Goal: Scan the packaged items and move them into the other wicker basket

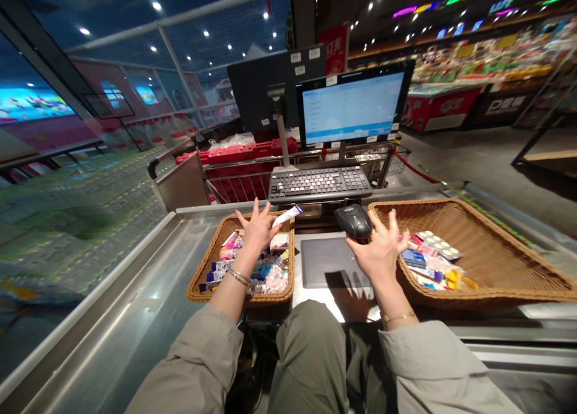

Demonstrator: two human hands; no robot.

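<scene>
A long stainless-steel checkout desk (135, 294) runs through the lower left of the frame, with a supermarket's lit shelves and red freezer cabinets (439, 107) at the upper right. At top centre, a wide black-framed monitor (354, 104) shows a pale blue list too small to read, beside the dark back of a second screen (274, 86). Below them lies a black-and-grey keyboard (320, 184), with a wire shopping trolley holding red baskets (238, 173) behind it.

Two woven tan wicker trays sit at the bottom centre and right. The left one (196, 285) holds a larger heap of bright packets (265, 270); the right one (478, 240) holds a smaller heap of flat boxes and cards (428, 261) at its inner end, so goods lie in both. Between them lies a dark grey rectangular pad (329, 262).

The left hand (258, 229) is over the left tray, its fingers (256, 213) fanned wide, with a white-and-blue tube (286, 216) at the thumb; I cannot tell whether it is gripped. The right hand (381, 249) is open, its fingers (393, 225) spread wide, just below a black handheld scanner (354, 220).
</scene>
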